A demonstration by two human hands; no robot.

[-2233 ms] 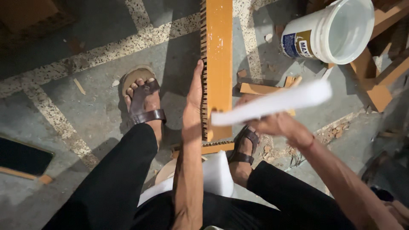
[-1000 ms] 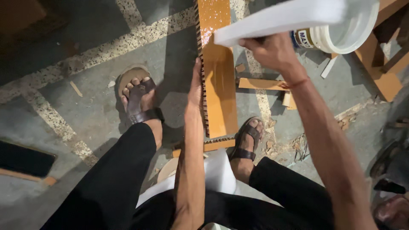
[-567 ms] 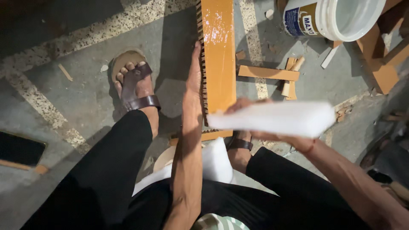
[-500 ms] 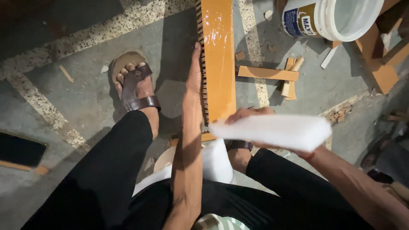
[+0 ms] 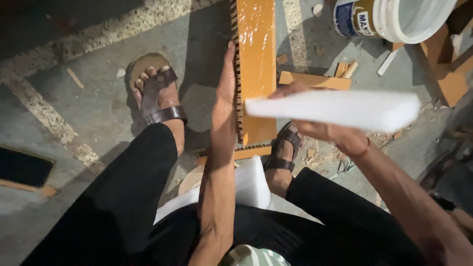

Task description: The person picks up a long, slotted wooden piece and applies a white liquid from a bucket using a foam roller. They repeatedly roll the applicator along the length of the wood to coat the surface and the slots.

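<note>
Between my feet, at the centre of the frame, stands the orange board [image 5: 256, 74], a glossy plank with a notched, comb-like edge down its left side and along its bottom end. It rests on the grey stone floor [image 5: 74, 128] and runs up out of the top of the picture. My left hand [image 5: 227, 93] lies flat along that toothed left edge, fingers straight and pointing up-frame, pressing sideways against the board rather than closing around it. My right hand [image 5: 315, 125] is clamped on a long white foam strip [image 5: 340, 108], held level across the right half of the frame, its left tip over the board's lower right part; I cannot tell whether the two touch. The hands are apart.

I judge the step in hand to be steadying the board while the foam is brought to it. Any next move calls for the left palm holding firm, and for care with the teeth.

Further out, my sandalled left foot [image 5: 155, 93] sits left of the board and my right foot [image 5: 283, 152] below it. Wood offcuts [image 5: 315, 79] lie right of the board, and a white plastic bucket [image 5: 394, 19] fills the upper right corner.
</note>
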